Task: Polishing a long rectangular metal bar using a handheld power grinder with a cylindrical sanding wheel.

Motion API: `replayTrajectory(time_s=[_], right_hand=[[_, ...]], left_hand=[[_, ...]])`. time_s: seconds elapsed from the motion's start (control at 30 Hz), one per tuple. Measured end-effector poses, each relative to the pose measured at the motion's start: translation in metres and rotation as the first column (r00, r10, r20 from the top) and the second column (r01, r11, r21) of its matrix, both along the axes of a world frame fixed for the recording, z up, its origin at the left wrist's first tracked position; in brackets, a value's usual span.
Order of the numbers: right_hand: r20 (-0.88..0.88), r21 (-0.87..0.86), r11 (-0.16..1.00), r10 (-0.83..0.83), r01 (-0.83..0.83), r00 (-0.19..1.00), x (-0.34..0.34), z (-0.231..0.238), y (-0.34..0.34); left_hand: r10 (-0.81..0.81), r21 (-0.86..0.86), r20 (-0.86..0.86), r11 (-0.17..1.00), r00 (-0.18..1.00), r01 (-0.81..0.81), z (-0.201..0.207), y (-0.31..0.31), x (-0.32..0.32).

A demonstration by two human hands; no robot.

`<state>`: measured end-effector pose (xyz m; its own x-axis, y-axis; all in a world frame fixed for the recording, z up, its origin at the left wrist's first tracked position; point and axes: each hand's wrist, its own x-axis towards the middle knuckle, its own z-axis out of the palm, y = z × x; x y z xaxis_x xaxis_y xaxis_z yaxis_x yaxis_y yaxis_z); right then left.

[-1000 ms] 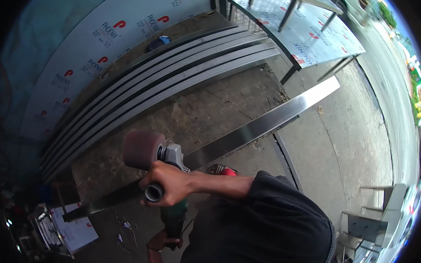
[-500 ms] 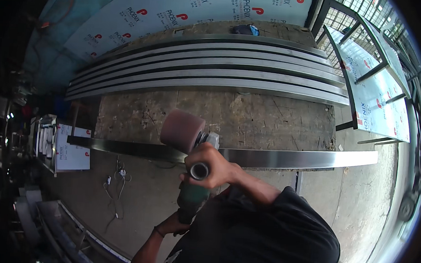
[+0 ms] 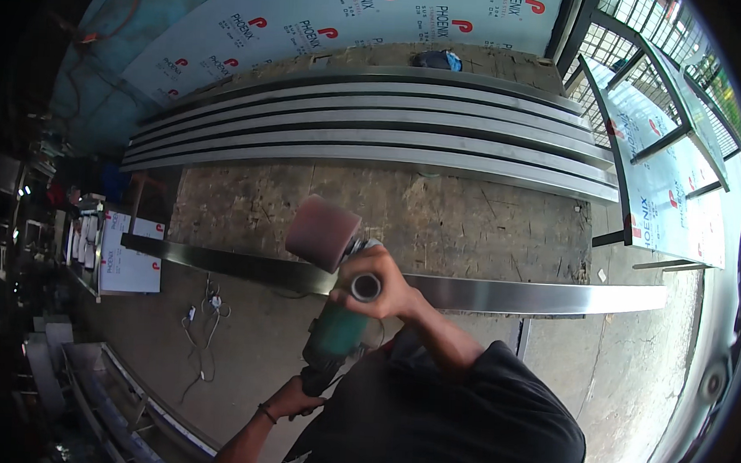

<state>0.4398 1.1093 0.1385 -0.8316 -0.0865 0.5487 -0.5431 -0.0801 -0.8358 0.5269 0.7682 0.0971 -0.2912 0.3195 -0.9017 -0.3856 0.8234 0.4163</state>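
I hold a handheld drum sander with both hands. Its green body [image 3: 336,329] slants across my front, and its reddish-brown abrasive drum [image 3: 323,231] points away from me, over the workbench's near side. My right hand [image 3: 378,284] is wrapped around the tubular front handle, whose round open end faces up. Farther back, my left hand [image 3: 289,397], below a dark wristband, grips the black rear handle. A long, shiny metal bar [image 3: 510,295] lies along the bench's near edge, passing under the sander. Whether the drum touches the bar cannot be seen.
Several long metal bars [image 3: 375,138] lie side by side across the worn wooden workbench [image 3: 471,228]. A dark-and-blue bundle [image 3: 438,60] sits behind them. Film-covered sheet metal leans at the back; a film-covered metal frame [image 3: 668,155] stands at right. Cables [image 3: 210,332] trail on the floor.
The sander's rear end and my left hand have swung slightly to the left. My right hand has shifted a little to the right and the whole view has tilted slightly.
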Motion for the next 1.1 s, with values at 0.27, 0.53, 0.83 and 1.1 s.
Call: replayTrajectory(time_s=[0.27,0.53,0.83,1.1], right_hand=[[0.145,-0.207,0.949,-0.209,0.236,0.967,0.009,-0.038,0.038],[0.216,-0.382,0.836,-0.334,0.394,0.918,0.016,-0.066,0.060],[0.233,-0.617,0.682,-0.317,0.392,0.919,0.010,-0.077,0.043],[0.246,-0.650,0.669,-0.262,0.359,0.933,0.008,-0.074,0.042]], left_hand=[[-0.070,-0.112,-0.130,0.992,0.989,0.056,0.033,0.029,-0.052],[-0.282,-0.212,-0.064,0.941,0.957,0.263,0.065,0.046,-0.111],[-0.501,-0.328,-0.028,0.822,0.865,0.465,0.116,0.065,-0.142],[-0.563,-0.353,-0.077,0.787,0.823,0.506,0.123,0.069,-0.153]])
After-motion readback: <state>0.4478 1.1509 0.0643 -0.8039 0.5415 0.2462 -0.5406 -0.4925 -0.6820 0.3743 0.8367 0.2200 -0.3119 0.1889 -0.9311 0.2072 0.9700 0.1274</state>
